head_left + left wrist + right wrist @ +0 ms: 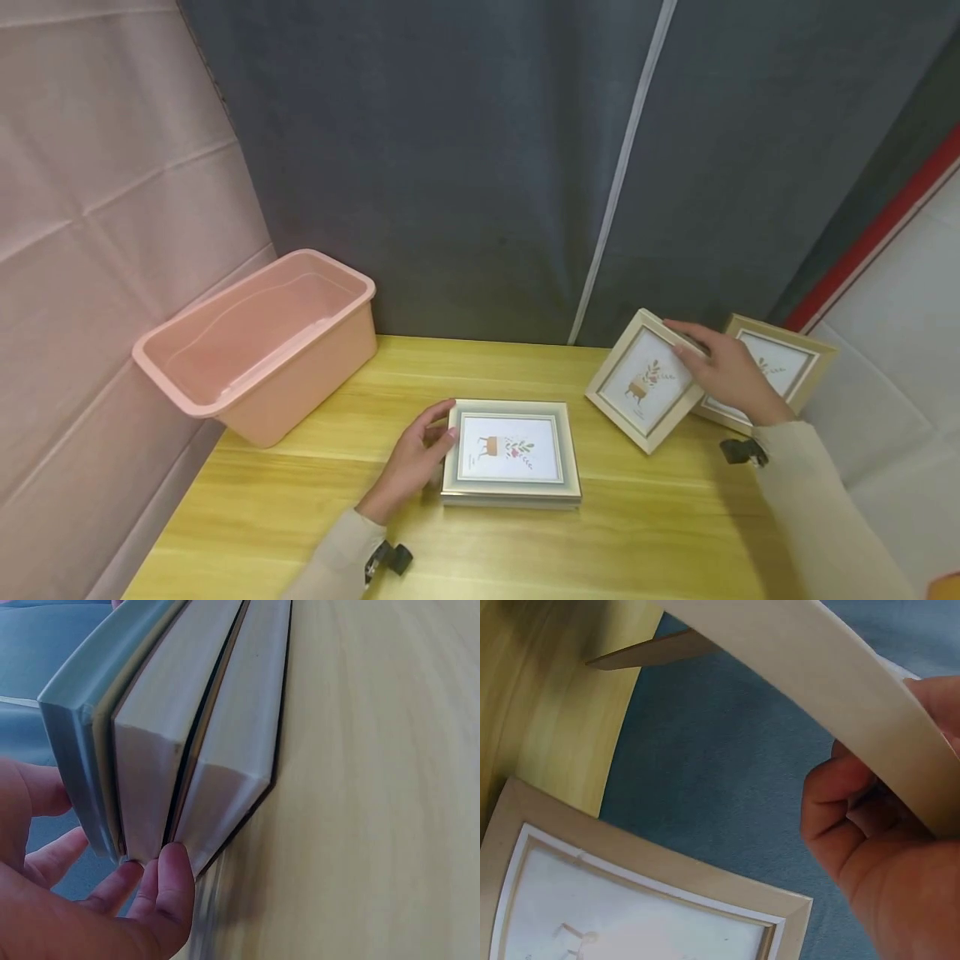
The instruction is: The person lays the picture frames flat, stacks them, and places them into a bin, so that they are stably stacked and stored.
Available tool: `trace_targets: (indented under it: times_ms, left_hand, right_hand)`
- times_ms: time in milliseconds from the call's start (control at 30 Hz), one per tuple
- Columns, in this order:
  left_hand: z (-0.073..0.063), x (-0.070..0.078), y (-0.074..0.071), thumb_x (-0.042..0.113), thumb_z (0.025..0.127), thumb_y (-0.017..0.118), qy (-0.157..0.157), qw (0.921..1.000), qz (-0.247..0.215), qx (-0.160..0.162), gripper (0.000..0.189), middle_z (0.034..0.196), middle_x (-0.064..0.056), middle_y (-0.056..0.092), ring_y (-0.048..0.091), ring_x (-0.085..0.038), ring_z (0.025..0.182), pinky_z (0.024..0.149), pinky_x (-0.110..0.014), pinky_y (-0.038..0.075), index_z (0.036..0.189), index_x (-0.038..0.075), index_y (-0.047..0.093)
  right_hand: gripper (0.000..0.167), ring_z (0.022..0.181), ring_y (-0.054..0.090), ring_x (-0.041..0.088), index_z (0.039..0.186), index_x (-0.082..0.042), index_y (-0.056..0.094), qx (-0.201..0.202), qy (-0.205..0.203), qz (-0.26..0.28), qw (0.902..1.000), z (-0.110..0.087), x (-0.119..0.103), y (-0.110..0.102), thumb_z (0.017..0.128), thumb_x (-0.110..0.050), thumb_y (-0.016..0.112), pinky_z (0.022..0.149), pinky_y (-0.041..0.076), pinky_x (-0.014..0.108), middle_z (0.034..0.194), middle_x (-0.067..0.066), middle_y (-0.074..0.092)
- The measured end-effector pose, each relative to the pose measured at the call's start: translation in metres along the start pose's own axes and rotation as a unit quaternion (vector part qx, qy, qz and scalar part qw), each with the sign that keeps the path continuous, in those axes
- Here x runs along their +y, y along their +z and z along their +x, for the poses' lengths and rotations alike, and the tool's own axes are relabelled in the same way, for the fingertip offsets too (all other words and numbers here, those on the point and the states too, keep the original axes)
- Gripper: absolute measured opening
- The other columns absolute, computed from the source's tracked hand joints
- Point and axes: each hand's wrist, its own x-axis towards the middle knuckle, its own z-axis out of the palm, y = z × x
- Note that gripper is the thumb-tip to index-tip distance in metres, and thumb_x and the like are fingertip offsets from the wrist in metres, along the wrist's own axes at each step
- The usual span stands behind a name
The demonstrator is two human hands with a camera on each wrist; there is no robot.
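A stack of picture frames point(512, 489) lies flat on the table, topped by a pale blue-green frame with a cream border. My left hand point(414, 454) is at its left side; in the left wrist view its fingertips point(177, 870) touch the stacked frames' edges point(150, 772). Farther right, my right hand point(723, 371) grips a cream picture frame point(612, 390) by its upper right edge, fingers behind and thumb in front. That frame is tilted, with its plant print facing me. Just behind it, a tan picture frame point(813, 367) leans back upright on the table.
A pink plastic tub point(307, 375) stands at the table's back left. The wooden table point(300, 500) meets a dark grey curtain point(465, 208) behind, with pale cloth walls at left and right. In the right wrist view a support leg point(656, 651) sticks out behind the held frame.
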Motion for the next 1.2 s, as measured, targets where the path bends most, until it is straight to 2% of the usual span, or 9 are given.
trace_targets:
  times_ms: [100,167,333,467,633,767,967,1067,1200]
  left_hand:
    - [0.0,0.0,-0.001,0.03,0.106,0.067,0.0,1.0,0.0,0.001,0.049,0.155,0.001,0.055,0.059,-0.029,0.132,0.104,-0.048,0.055,0.153,0.033,0.054]
    - [-0.001,-0.001,-0.001,0.03,0.106,0.067,0.0,1.0,0.0,0.002,0.049,0.155,0.0,0.055,0.059,-0.029,0.132,0.104,-0.047,0.056,0.153,0.032,0.054]
    - [-0.003,0.001,-0.001,0.028,0.106,0.066,-0.003,1.0,0.0,0.005,0.05,0.155,-0.001,0.054,0.059,-0.029,0.133,0.105,-0.048,0.055,0.154,0.031,0.053]
    - [-0.004,0.005,-0.001,0.028,0.106,0.066,-0.003,0.9999,0.005,0.008,0.05,0.155,0.0,0.055,0.059,-0.029,0.133,0.107,-0.05,0.054,0.155,0.032,0.053]
    - [-0.005,0.011,-0.001,0.031,0.106,0.066,-0.004,0.9995,0.027,0.014,0.052,0.156,-0.003,0.054,0.057,-0.032,0.137,0.112,-0.055,0.051,0.156,0.028,0.052]
    - [-0.007,0.02,-0.002,0.032,0.106,0.066,0.001,0.9983,0.054,0.024,0.054,0.158,-0.006,0.052,0.054,-0.034,0.139,0.111,-0.056,0.052,0.158,0.024,0.05]
    - [-0.013,0.04,-0.001,0.029,0.104,0.069,0.034,0.9955,0.079,0.04,0.052,0.154,-0.001,0.055,0.056,-0.028,0.133,0.104,-0.048,0.054,0.154,0.022,0.055]
    - [-0.018,0.05,-0.001,0.029,0.104,0.069,0.053,0.9948,0.083,0.027,0.051,0.152,0.0,0.056,0.057,-0.028,0.132,0.104,-0.046,0.053,0.153,0.026,0.056]
    - [-0.022,0.065,-0.003,0.031,0.105,0.069,0.079,0.9938,0.078,-0.009,0.049,0.153,0.002,0.056,0.057,-0.026,0.134,0.106,-0.044,0.052,0.152,0.03,0.056]
  right_hand:
    - [0.047,0.118,0.064,0.049,0.156,-0.017,0.054,0.013,-0.01,-0.002,0.9999,-0.002,-0.004,0.0,0.11,-0.026,0.058,0.095,0.049,0.067,0.143,0.029,0.062]
    - [0.047,0.11,0.068,0.043,0.156,-0.018,0.055,0.022,-0.015,-0.005,0.9996,-0.004,-0.007,-0.001,0.109,-0.026,0.059,0.09,0.051,0.059,0.14,0.028,0.065]
    - [0.048,0.088,0.065,0.01,0.156,-0.021,0.055,0.034,-0.011,0.007,0.9993,-0.009,-0.019,-0.003,0.109,-0.028,0.061,0.078,0.047,0.025,0.128,0.021,0.071]
    - [0.047,0.083,0.059,-0.004,0.155,-0.021,0.055,0.054,-0.013,0.035,0.9978,-0.016,-0.028,-0.004,0.108,-0.026,0.061,0.075,0.044,0.015,0.125,0.021,0.072]
    - [0.045,0.092,0.057,-0.008,0.153,-0.018,0.058,0.085,-0.023,0.061,0.9943,-0.024,-0.04,0.0,0.107,-0.019,0.062,0.08,0.041,0.009,0.135,0.022,0.068]
    - [0.045,0.089,0.061,-0.006,0.151,-0.016,0.06,0.096,-0.028,0.094,0.9905,-0.029,-0.051,0.002,0.106,-0.014,0.063,0.077,0.045,0.008,0.126,0.018,0.071]
    - [0.045,0.078,0.067,0.002,0.151,-0.015,0.06,0.095,-0.037,0.144,0.9844,-0.04,-0.069,0.007,0.106,-0.011,0.063,0.064,0.054,0.019,0.105,-0.012,0.068]
    - [0.045,0.078,0.07,0.004,0.151,-0.013,0.058,0.09,-0.046,0.171,0.9801,-0.047,-0.077,0.01,0.107,-0.008,0.061,0.06,0.058,0.024,0.105,-0.018,0.067]
    - [0.045,0.077,0.072,0.007,0.151,-0.011,0.058,0.086,-0.063,0.2,0.974,-0.055,-0.088,0.015,0.106,-0.004,0.059,0.059,0.06,0.027,0.106,-0.016,0.07]
